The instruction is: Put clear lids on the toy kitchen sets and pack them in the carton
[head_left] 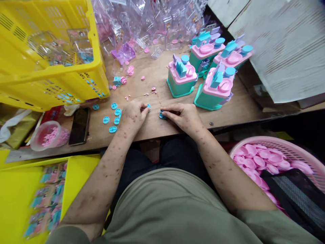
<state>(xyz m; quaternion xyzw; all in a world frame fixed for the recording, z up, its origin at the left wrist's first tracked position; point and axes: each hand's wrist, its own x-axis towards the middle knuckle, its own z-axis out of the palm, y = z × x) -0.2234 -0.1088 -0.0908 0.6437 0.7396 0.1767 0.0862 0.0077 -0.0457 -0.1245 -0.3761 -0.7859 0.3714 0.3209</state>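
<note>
My left hand (134, 115) is closed in a pinch on a small blue piece (148, 106) over the wooden table. To its right, my right hand (184, 117) pinches a blue disc (162, 115) at the table top, thumb and fingertips together. Several more blue discs (114, 106) lie left of my left hand, partly hidden by it. Small pink bits (146, 94) and a pink piece (153, 89) lie just beyond both hands.
Pink and teal toy units (181, 76) stand at the back right. A yellow crate (99, 67), a phone (79, 127) and a cup (38, 139) are at the left. Clear plastic cases (152, 23) pile up behind. A pink basket (281, 140) of pink pieces sits lower right.
</note>
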